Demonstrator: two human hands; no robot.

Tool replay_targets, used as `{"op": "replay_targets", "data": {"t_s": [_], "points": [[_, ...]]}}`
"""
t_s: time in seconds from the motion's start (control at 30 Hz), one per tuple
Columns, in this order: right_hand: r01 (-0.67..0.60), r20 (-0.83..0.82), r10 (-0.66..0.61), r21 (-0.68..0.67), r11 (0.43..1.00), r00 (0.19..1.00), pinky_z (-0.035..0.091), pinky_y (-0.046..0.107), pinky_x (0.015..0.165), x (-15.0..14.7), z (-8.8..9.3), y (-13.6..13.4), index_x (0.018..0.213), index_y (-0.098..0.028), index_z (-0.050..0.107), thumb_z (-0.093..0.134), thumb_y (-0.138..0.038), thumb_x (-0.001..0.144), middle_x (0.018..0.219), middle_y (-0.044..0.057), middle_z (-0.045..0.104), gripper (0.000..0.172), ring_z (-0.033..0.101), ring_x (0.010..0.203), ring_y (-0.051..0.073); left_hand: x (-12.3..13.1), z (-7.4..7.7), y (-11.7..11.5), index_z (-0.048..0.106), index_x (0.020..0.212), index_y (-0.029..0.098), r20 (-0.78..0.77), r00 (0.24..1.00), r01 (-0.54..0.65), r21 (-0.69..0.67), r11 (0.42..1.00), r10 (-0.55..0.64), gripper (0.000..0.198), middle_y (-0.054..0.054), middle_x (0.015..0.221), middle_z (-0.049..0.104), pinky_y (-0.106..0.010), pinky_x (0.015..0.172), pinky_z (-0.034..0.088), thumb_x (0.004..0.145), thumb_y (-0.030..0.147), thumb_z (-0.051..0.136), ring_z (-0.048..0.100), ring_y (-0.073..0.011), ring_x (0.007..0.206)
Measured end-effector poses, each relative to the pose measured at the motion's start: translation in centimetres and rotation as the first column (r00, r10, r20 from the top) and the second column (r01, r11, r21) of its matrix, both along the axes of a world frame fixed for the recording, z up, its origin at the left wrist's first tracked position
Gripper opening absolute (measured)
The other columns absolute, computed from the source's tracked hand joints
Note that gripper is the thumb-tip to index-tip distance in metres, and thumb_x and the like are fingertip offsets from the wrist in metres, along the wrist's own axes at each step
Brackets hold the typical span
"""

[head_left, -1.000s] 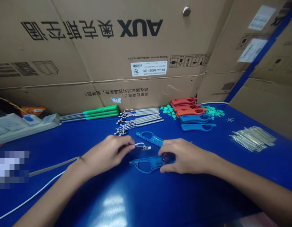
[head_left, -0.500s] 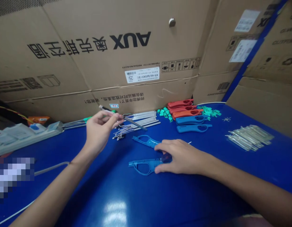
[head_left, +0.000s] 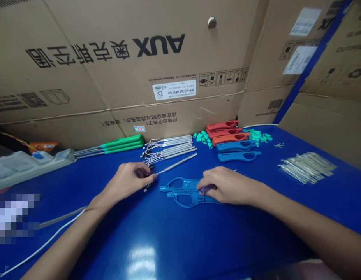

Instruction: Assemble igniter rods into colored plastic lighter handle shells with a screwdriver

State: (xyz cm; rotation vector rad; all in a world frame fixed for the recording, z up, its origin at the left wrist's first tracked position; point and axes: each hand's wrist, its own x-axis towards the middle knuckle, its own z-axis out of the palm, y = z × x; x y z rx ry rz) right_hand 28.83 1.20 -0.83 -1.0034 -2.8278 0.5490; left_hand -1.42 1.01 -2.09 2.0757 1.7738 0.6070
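Observation:
My left hand (head_left: 130, 177) is closed, thumb and fingers pinching the thin wire end of a slim metal tube (head_left: 180, 161). The tube slants on the blue table, just in front of a row of similar wired metal tubes (head_left: 177, 146). My right hand (head_left: 227, 184) is closed around a screwdriver with a dark purple, see-through handle (head_left: 207, 189); a bit of its thin shaft shows beyond the knuckles. Beneath those fingers lie two blue plastic lighter shell halves (head_left: 183, 199), side by side and touching, their right ends partly hidden by the hand.
Green-handled rods (head_left: 123, 144) lie by a white power strip (head_left: 37, 167). At the back are green sleeves (head_left: 204, 139), red and orange shells (head_left: 227, 132) and blue shells (head_left: 238, 156). Clear-wrapped sticks (head_left: 309, 167) lie right. Cardboard (head_left: 110, 89) walls the table's back.
My left hand has come down from the raised tube to the table, uncovering the green handles. The two blue shell halves have been drawn together under my right hand.

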Motion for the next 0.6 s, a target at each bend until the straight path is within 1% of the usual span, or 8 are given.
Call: {"op": "replay_targets", "data": {"t_s": [0.03,0.1,0.17,0.3,0.4,0.5,0.6], "points": [[0.003,-0.005,-0.003,-0.002,1.000,1.000,0.036,0.024,0.061,0.0,0.0,0.0,0.090,-0.023,0.074,0.056,-0.014,0.084,0.085,0.003,0.069,0.021,0.062,0.078,0.017,-0.1,0.0,-0.1,0.070,0.078,0.020,-0.049,0.998,0.027,0.011,1.000,-0.026,0.030,-0.001,0.065,0.069,-0.024,0.053,0.046,0.075,0.049,0.066,0.062,-0.0166,0.058],[0.001,-0.015,-0.001,-0.007,1.000,1.000,0.036,0.024,0.061,-0.2,-0.1,-0.1,0.089,-0.022,0.073,0.055,-0.014,0.085,0.085,0.004,0.068,0.020,0.061,0.076,0.017,-0.1,-0.1,-0.3,0.070,0.086,0.020,-0.115,0.992,0.059,0.076,0.995,-0.050,0.034,-0.002,0.074,0.070,-0.025,0.057,0.047,0.074,0.052,0.066,0.063,-0.0176,0.064],[-0.002,-0.016,0.002,-0.007,1.000,1.000,0.036,0.024,0.061,-0.4,-0.1,-0.1,0.088,-0.020,0.073,0.054,-0.014,0.085,0.084,0.004,0.067,0.019,0.060,0.074,0.016,0.1,-0.1,-0.3,0.071,0.090,0.020,-0.170,0.982,0.104,0.125,0.987,-0.082,0.037,-0.004,0.082,0.071,-0.026,0.061,0.048,0.075,0.054,0.066,0.063,-0.0187,0.072],[-0.012,-0.020,0.012,-0.013,1.000,1.000,0.036,0.024,0.062,-0.5,-0.3,-0.2,0.085,-0.019,0.071,0.053,-0.014,0.086,0.082,0.004,0.066,0.019,0.058,0.073,0.015,0.5,-0.2,0.6,0.071,0.086,0.020,-0.237,0.958,0.199,0.131,0.971,-0.164,0.029,-0.004,0.083,0.071,-0.027,0.067,0.046,0.085,0.045,0.055,0.063,-0.0188,0.076],[-0.024,-0.042,0.023,-0.031,0.999,0.999,0.038,0.024,0.064,-0.5,-0.5,-0.1,0.085,-0.018,0.071,0.053,-0.013,0.086,0.082,0.004,0.066,0.019,0.059,0.074,0.015,0.6,-0.4,2.1,0.071,0.082,0.020,-0.253,0.958,0.175,0.147,0.974,-0.134,0.027,-0.005,0.081,0.070,-0.027,0.066,0.045,0.085,0.039,0.053,0.062,-0.0189,0.074],[-0.017,-0.063,0.014,-0.045,0.999,0.998,0.039,0.024,0.066,-0.6,-0.6,0.0,0.087,-0.018,0.071,0.053,-0.012,0.085,0.084,0.004,0.067,0.019,0.060,0.075,0.015,0.6,-0.7,3.6,0.071,0.079,0.019,-0.254,0.964,0.120,0.167,0.979,-0.075,0.025,-0.004,0.076,0.069,-0.026,0.061,0.041,0.083,0.038,0.054,0.060,-0.0184,0.068],[-0.009,-0.072,0.006,-0.050,0.999,0.997,0.040,0.024,0.067,-0.7,-0.6,0.1,0.089,-0.017,0.072,0.054,-0.012,0.085,0.085,0.005,0.068,0.019,0.060,0.076,0.015,0.5,-0.9,4.5,0.070,0.075,0.020,-0.254,0.967,0.070,0.180,0.981,-0.022,0.025,-0.003,0.070,0.066,-0.026,0.057,0.038,0.081,0.037,0.054,0.058,-0.0173,0.063]]}}
